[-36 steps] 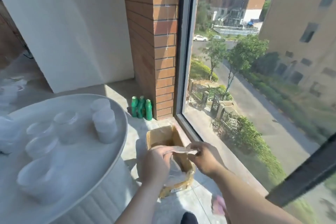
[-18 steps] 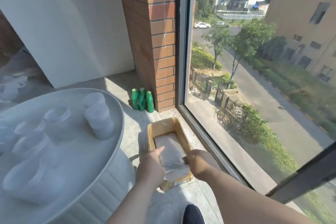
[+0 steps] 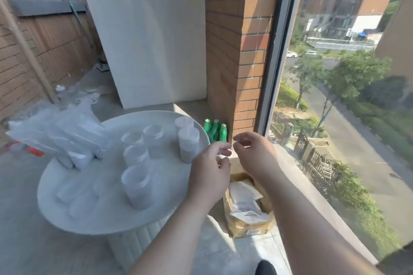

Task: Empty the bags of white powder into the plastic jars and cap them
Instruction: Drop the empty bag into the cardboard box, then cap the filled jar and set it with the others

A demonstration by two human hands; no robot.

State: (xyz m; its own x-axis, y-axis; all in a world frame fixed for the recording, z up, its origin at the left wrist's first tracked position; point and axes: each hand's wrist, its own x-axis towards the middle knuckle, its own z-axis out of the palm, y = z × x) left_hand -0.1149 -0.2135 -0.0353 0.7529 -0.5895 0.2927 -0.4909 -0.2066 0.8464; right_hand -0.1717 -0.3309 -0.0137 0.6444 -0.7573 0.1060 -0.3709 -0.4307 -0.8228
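Both forearms outstretched, left hand (image 3: 210, 171) and right hand (image 3: 257, 155) side by side, fingers (image 3: 223, 145) loosely curled, empty.

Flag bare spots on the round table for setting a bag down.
Bare: near rim of the table in front of the nearest open jar, and the strip between that jar and the capped jars. Crowded: back-left, under the heap of plastic packs.

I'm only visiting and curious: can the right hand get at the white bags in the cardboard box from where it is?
Probably yes. The right hand looks empty and hovers just above the open-topped box, and nothing covers the bags inside.
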